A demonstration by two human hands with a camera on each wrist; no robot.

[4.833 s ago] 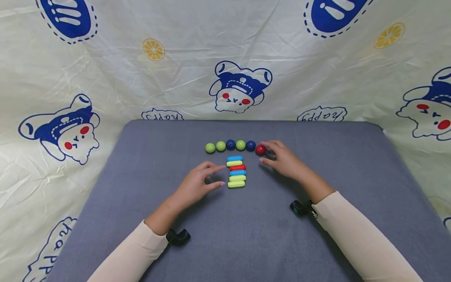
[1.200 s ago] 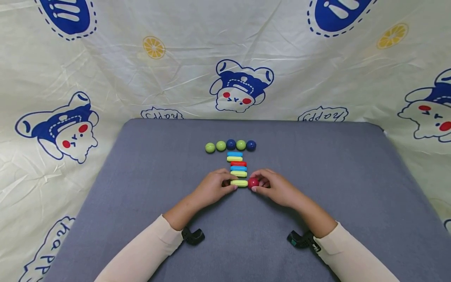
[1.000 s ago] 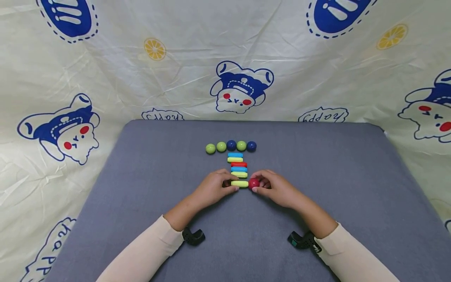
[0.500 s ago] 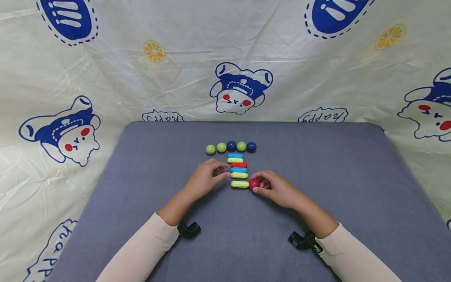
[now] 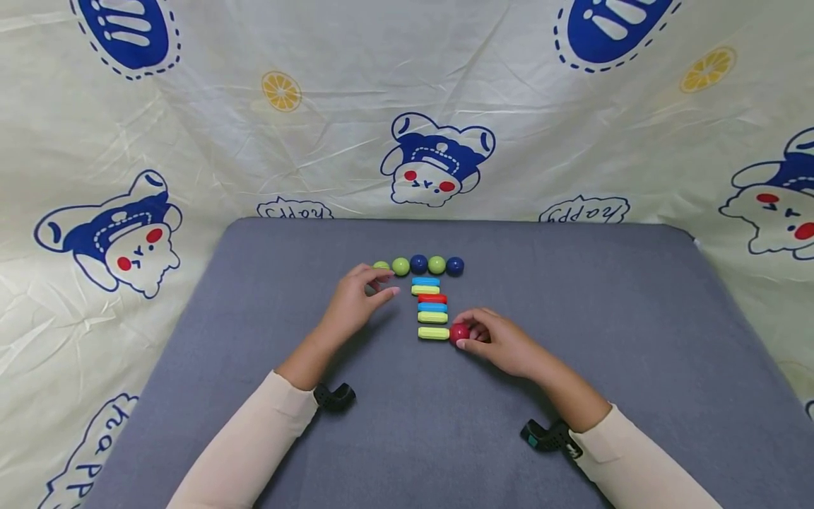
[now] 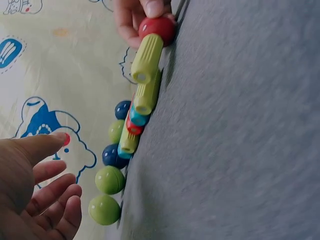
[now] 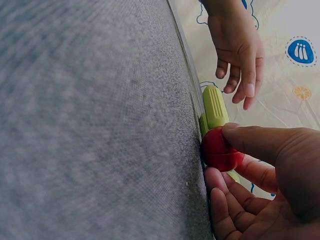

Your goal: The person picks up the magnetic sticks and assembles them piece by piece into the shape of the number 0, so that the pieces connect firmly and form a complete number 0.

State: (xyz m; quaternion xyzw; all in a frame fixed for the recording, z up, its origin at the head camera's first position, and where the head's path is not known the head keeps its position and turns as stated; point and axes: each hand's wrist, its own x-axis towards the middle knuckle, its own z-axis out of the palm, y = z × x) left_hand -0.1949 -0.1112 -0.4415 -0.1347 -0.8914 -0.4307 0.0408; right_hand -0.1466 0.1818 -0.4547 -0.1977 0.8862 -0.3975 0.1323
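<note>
Red ball (image 5: 459,334) pinched (right fingers (image 7: 256,172)); touching yellow stick (image 5: 433,333)

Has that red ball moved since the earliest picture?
Yes: the red ball, pinched by the right hand, has moved toward the person and slightly left, away from the far edge of the gray table.

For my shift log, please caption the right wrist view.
Right hand pinches a red ball at the end of a yellow-green stick, left hand empty beyond.
</note>
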